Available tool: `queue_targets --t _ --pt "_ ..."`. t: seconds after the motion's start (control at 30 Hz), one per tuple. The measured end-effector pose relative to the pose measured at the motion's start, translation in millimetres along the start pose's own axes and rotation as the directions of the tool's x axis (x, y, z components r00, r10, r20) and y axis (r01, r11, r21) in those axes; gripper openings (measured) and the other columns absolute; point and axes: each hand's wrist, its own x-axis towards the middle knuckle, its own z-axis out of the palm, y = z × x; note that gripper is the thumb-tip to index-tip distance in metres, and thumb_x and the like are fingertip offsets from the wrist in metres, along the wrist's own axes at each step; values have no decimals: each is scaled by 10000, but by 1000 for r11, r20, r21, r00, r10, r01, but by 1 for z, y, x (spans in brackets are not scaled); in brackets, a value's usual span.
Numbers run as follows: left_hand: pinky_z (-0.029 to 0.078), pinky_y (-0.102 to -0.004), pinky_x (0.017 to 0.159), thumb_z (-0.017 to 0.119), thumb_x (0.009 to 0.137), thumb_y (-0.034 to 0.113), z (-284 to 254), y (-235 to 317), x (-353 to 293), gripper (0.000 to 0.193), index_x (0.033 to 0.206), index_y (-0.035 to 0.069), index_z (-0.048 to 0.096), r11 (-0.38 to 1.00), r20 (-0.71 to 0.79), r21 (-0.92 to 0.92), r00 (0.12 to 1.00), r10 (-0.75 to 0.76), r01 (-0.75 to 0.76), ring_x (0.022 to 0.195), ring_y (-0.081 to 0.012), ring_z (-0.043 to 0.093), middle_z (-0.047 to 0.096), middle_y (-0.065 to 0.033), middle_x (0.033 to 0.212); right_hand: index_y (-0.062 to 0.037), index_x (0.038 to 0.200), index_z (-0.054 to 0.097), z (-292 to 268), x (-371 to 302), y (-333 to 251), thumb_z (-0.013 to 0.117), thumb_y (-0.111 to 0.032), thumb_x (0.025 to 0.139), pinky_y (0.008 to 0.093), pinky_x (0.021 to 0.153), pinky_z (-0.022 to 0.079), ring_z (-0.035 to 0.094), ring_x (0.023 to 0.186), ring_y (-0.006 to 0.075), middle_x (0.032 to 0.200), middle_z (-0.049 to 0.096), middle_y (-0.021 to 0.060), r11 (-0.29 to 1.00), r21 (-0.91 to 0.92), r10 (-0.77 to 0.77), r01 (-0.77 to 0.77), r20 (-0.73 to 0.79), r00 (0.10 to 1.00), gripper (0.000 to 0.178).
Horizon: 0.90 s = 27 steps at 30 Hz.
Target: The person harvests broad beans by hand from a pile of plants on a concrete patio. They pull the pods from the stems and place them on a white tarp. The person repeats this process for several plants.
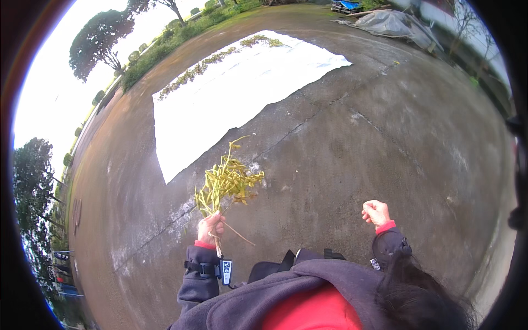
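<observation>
My left hand is closed around the stems of a bunch of yellow-green plants with pods. The leafy, podded tops point up and away from me, and bare stems stick out below the fist. Off to the right, my right hand is held over the ground with its fingers curled in, and nothing shows in it. Beyond the bunch, a white sheet is spread on the concrete. A row of similar plants lies along its far left edge.
Cracked grey-brown concrete surrounds the sheet. At the far right lies a heap under a grey cover, with a blue object beside it. A grass strip and trees border the far left.
</observation>
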Motion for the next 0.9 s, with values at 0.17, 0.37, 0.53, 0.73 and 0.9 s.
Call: queue_targets --t 0.17,0.37,0.53,0.73,0.9 --pt "327 -169 389 487 837 127 52 80 137 113 786 26 493 958 146 -266 986 -73 111 471 -59 380 507 -60 682 -30 843 542 -77 59 4 532 -112 795 205 382 400 522 486 99 642 563 57 972 120 233 -204 -344 910 96" --pt "308 -138 356 473 847 115 126 138 252 119 828 -1 454 924 222 -362 974 -38 119 435 -24 327 497 -75 707 -24 842 538 -121 216 -46 523 -126 799 191 357 382 492 452 81 622 550 46 959 171 279 -225 -435 856 112" --pt "309 -148 391 501 838 136 191 191 329 136 837 12 447 973 167 -228 986 0 39 471 -37 346 493 -64 724 -36 851 551 -66 366 -164 549 -169 796 189 422 392 507 517 72 661 562 26 1000 21 10 -7 -141 990 144" --pt "302 -135 379 494 839 129 258 259 453 134 867 5 451 990 114 -133 991 68 -52 474 -31 359 501 -70 732 -41 846 561 -20 538 -287 557 -195 797 187 436 384 507 526 64 672 564 16 989 11 -150 150 95 984 161" --pt "305 -132 376 466 852 137 316 323 582 128 870 12 446 990 159 -131 985 70 -49 461 -28 341 497 -65 741 -60 861 557 -35 658 -302 577 -184 785 182 411 394 511 506 64 670 569 17 978 187 107 -91 -77 991 147"
